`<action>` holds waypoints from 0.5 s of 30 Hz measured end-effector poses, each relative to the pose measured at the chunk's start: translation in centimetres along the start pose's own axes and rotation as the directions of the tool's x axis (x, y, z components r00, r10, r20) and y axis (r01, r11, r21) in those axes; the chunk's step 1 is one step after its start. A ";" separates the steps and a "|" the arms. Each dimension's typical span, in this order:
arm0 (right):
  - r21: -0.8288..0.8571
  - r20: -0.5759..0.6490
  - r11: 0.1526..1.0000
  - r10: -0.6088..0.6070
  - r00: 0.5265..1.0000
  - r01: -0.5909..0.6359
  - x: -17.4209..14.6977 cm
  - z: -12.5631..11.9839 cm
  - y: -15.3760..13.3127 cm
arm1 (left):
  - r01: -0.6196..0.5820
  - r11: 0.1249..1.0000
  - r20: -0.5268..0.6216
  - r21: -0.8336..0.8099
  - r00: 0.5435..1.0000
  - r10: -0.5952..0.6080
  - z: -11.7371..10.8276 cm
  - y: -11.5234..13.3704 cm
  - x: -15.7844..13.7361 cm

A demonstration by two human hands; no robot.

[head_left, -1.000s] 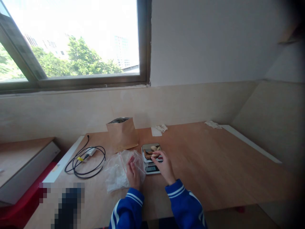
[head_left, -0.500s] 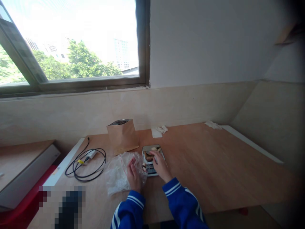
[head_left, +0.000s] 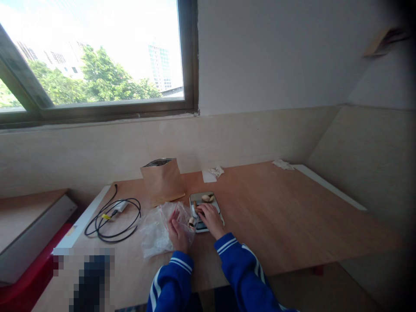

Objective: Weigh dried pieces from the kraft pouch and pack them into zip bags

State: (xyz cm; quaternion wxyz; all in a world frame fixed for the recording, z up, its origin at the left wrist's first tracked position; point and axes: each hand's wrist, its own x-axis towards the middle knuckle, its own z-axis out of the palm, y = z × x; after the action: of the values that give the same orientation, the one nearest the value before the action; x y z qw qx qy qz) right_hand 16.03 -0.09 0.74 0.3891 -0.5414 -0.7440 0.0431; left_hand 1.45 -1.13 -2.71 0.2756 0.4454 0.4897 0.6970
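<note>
My left hand (head_left: 177,232) is at the mouth of a clear plastic zip bag (head_left: 155,237), its fingers curled on the red-lined opening. My right hand (head_left: 210,220) is over a small kitchen scale (head_left: 203,194), fingers closed on a brown, elongated piece (head_left: 196,207) whose kind I cannot make out. Cream-coloured pieces with dark parts (head_left: 208,198) lie at the back of the scale's plate. Another pale piece with a dark spot (head_left: 191,222) sits by the bag's mouth, between the hands. The right hand hides part of the scale.
An open brown paper pouch (head_left: 164,182) stands behind the bag. To the left lies a coiled black cable (head_left: 136,216) with a white adapter (head_left: 121,206). Crumpled white tissue (head_left: 216,172) is near the wall, with more tissue (head_left: 282,164) farther right. A wooden table (head_left: 276,216) bears everything.
My right hand has drawn back slightly towards the bag with the brown piece in its fingers, baring the pale pieces. The whole view has shifted a little.
</note>
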 end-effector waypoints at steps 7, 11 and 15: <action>0.329 -0.159 0.924 0.259 0.953 -0.196 0.4 -1.4 -1.7 | 0.043 0.999 -0.011 0.001 0.999 -0.043 0.1 0.3 0.1; 0.556 -0.093 0.790 0.369 0.925 -0.259 1.6 -2.7 -4.7 | 0.030 1.000 0.000 0.003 1.000 -0.030 0.1 0.9 -0.1; 0.515 -0.038 0.825 0.294 0.955 -0.234 3.0 -2.5 -5.8 | 0.074 0.997 -0.042 0.011 0.996 -0.073 0.2 1.3 -0.1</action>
State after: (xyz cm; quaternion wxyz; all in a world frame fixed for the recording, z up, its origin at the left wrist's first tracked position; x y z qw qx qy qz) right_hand 12.79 -0.77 6.87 0.5498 -0.5199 -0.6006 0.2583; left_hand 1.77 -1.60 -1.55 0.2880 0.4143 0.5159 0.6923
